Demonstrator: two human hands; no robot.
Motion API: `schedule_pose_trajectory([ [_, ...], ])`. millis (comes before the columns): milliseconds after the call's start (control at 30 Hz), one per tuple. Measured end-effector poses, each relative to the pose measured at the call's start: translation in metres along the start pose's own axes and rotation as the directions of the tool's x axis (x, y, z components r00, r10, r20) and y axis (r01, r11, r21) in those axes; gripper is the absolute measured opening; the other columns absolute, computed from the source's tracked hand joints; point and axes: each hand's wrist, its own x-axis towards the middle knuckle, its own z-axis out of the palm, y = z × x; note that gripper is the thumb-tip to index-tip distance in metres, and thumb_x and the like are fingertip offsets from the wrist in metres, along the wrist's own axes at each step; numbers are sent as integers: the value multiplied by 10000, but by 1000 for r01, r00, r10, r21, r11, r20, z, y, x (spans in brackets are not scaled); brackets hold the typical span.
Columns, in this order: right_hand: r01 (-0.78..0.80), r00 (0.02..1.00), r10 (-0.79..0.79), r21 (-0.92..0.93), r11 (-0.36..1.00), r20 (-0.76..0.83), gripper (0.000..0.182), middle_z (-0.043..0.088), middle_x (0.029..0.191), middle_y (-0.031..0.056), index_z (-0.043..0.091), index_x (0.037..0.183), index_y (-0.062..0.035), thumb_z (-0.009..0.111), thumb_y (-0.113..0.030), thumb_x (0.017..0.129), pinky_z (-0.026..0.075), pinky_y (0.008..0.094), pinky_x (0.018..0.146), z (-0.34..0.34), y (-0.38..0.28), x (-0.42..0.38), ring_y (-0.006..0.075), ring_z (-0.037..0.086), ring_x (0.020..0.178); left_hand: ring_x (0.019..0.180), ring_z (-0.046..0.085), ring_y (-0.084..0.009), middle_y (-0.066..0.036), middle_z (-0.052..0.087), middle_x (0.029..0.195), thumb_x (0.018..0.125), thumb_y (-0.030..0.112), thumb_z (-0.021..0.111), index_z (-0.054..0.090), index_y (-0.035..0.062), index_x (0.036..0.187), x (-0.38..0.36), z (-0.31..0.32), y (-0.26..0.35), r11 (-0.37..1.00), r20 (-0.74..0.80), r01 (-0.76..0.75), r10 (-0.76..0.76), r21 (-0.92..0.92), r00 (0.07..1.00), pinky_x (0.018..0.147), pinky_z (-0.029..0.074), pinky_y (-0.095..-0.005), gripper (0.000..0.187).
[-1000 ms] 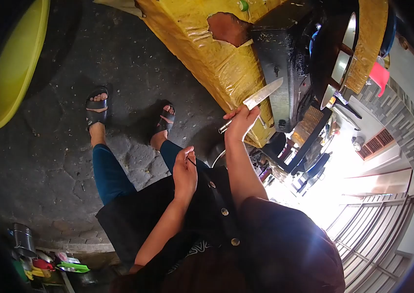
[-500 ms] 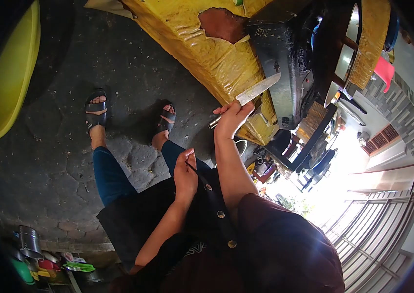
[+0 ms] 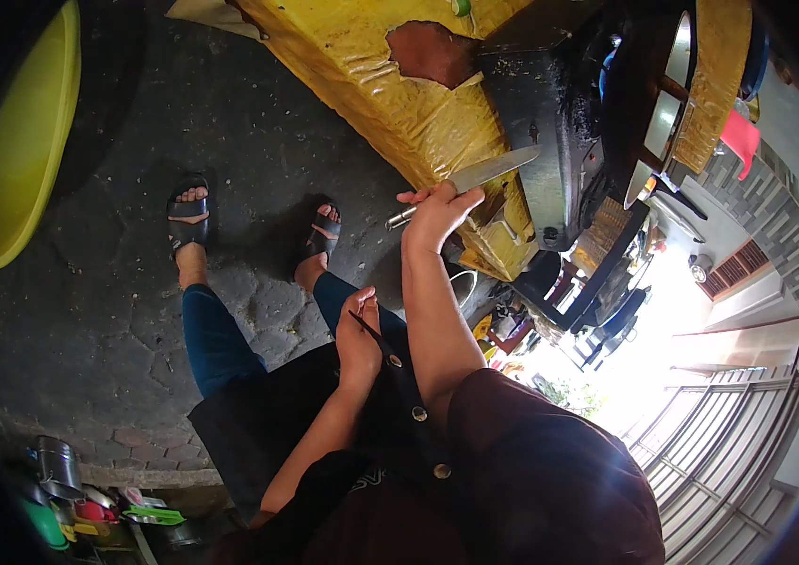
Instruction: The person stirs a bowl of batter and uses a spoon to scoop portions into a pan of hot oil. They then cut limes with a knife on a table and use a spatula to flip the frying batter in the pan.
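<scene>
My right hand [image 3: 439, 218] is wrapped around the handle of a knife [image 3: 496, 169]. The broad blade points up and right, over the corner of a yellow-covered table [image 3: 437, 122], and the metal handle end sticks out on the other side of the hand. Lower and to the left, in front of my body, my left hand [image 3: 358, 341] has its fingers closed on the thin end of a black strap [image 3: 395, 362]. Round metal studs show along this strap, which runs down over my dark clothing.
A stove-like dark metal unit [image 3: 536, 104] adjoins the table. A large yellow-green basin [image 3: 27, 141] stands at far left on the dark floor [image 3: 258, 122]. Pots and coloured kitchenware [image 3: 89, 499] lie at lower left. A white-rimmed container [image 3: 463, 285] sits below the table corner.
My right hand has shifted slightly left and down with the knife, and more of the handle end shows. My left hand stays nearly in place on the strap.
</scene>
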Motion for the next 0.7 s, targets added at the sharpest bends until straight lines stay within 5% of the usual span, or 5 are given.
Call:
schedule_pose_trajectory([
  [700, -18, 999, 24, 136, 991, -44, 180, 388, 723, 96, 254, 990, -64, 296, -25, 820, 464, 311, 371, 24, -7, -6, 135, 391, 436, 788, 533, -129, -89, 565, 849, 892, 89, 463, 519, 0, 1034, -6, -14, 29, 991, 49, 125, -123, -49, 991, 734, 415, -234, 176],
])
